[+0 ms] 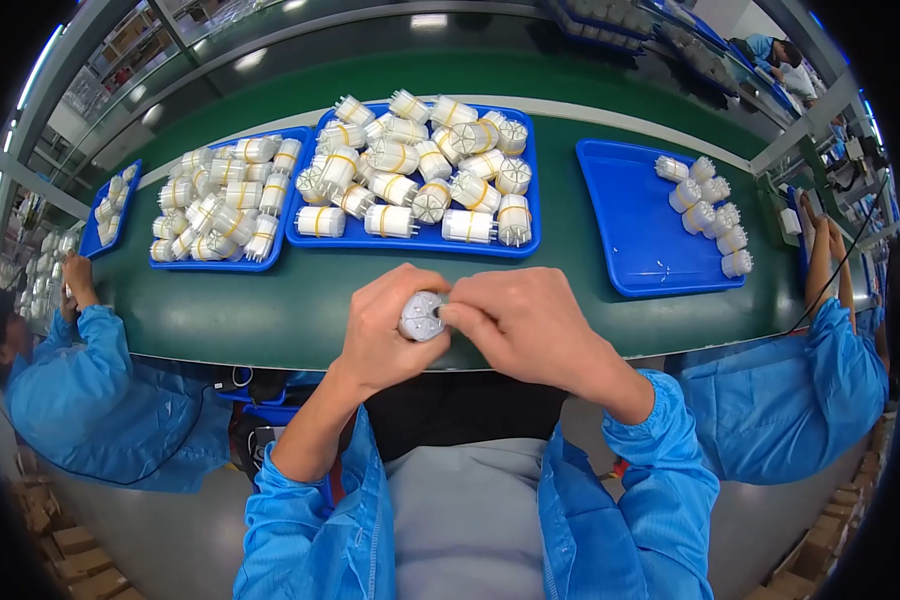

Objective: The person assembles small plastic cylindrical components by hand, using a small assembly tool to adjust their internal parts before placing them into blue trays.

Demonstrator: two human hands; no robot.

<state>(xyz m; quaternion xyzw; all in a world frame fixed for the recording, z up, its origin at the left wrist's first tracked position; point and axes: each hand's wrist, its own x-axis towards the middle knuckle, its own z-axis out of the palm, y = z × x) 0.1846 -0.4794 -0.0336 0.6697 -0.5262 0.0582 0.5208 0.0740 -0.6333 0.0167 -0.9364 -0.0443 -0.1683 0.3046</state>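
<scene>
My left hand is wrapped round a white cylindrical part, just above the near edge of the bench. The part's pale round end face, with small marks on it, is turned up toward me. My right hand is closed in a pinch at the right rim of that face. A small dark thing shows at its fingertips, too small to name. Beyond my hands, a blue tray holds a heap of similar white cylinders with yellow bands and prongs.
Left of the heaped tray stands another filled blue tray. A blue tray on the right has several cylinders along its right side. Co-workers in blue sit left and right at the green bench. A smaller tray stands far left.
</scene>
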